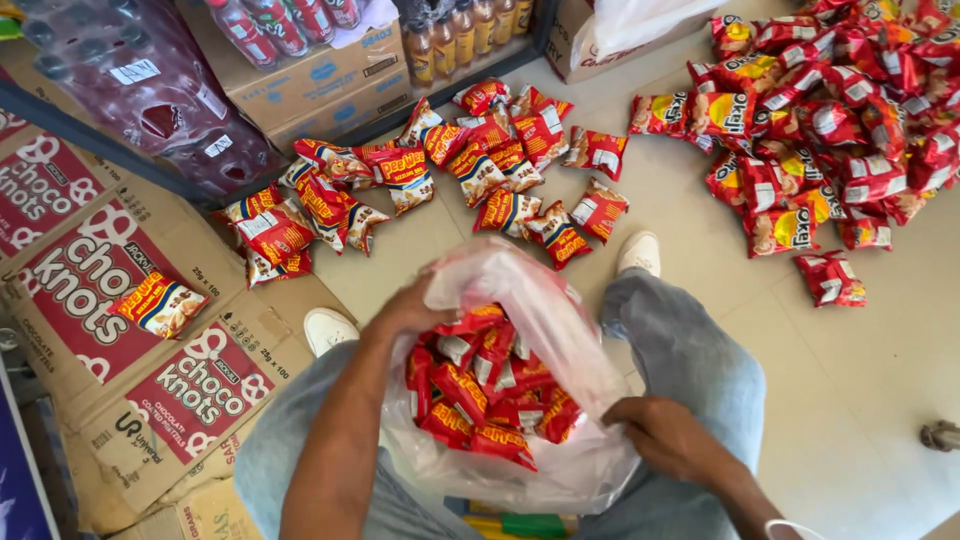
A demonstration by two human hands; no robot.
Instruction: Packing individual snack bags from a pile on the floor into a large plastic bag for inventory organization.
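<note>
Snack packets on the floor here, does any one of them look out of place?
One does: a lone red and yellow snack packet lies on the flattened cardboard boxes at left, apart from the scattered floor piles. The rest sit in the clear plastic bag that both hands hold open.

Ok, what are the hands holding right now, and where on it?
Both hold the clear plastic bag of red snack packets: left hand grips its upper rim, right hand its near edge.
</note>
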